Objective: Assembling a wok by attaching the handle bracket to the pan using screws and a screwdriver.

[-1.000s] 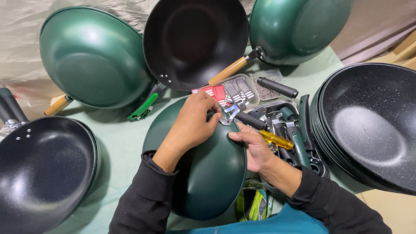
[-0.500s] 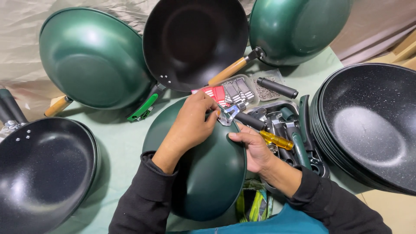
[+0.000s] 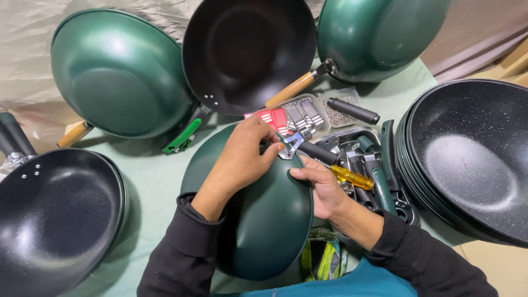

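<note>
Head view: barely differing from half a second ago; left hand (image 3: 242, 159) still pressing on the upturned green wok (image 3: 258, 220) at lower centre, right hand (image 3: 322, 187) still gripping that wok's right rim, handle bracket (image 3: 290, 144) still sitting at the rim between the two hands.

Lying underneath, a pale green table cover (image 3: 154, 181), with crumpled beige sheeting (image 3: 33, 71) filling the upper left. Ringing the work: green wok (image 3: 118, 74) at upper left, black wok (image 3: 247, 52) at top centre, another green wok (image 3: 374, 36) at upper right, stack of speckled black woks (image 3: 467, 159) at right, speckled black wok (image 3: 55, 220) at lower left.

Resting just right of the right hand, a tray of handles (image 3: 379, 165) and a yellow-handled screwdriver (image 3: 352, 177). Left fingertips touching the bracket; right thumb lying flat on the wok's base.
</note>
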